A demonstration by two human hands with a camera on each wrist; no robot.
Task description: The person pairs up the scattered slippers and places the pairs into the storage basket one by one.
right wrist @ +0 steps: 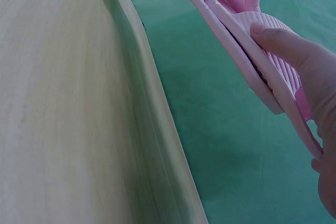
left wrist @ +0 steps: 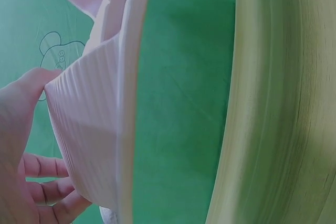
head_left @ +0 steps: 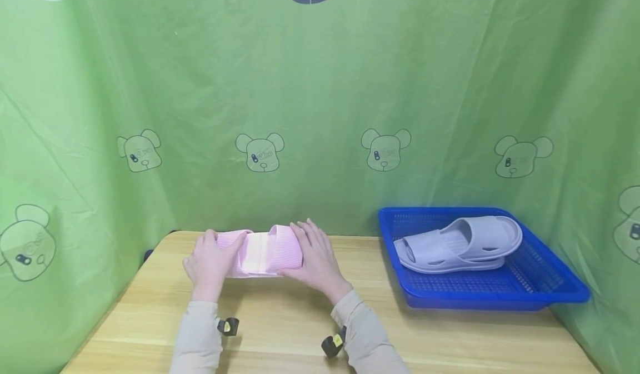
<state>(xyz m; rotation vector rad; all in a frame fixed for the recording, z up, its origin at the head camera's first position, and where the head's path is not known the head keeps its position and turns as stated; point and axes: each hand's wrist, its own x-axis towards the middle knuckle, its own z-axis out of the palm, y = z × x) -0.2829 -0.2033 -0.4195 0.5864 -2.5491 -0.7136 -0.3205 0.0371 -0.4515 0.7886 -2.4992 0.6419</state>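
Note:
A pair of pink slippers [head_left: 257, 254] is held just above the far part of the wooden table, left of centre in the head view. Their two ribbed straps lie toward opposite ends, and in the right wrist view the soles of the slippers [right wrist: 228, 40] overlap one on the other. My left hand [head_left: 212, 263] grips the left end, thumb and fingers around the ribbed strap [left wrist: 86, 124] in the left wrist view. At the other end, my right hand [head_left: 320, 260] holds the slippers, its thumb [right wrist: 278, 40] lying on the ribbed strap.
On the right of the wooden table [head_left: 280, 329] stands a blue plastic basket [head_left: 565, 285]. Two pale lilac slippers [head_left: 450, 246] lie in it, one partly on top of the other. A green curtain [head_left: 320, 96] with bear prints hangs behind and at both sides.

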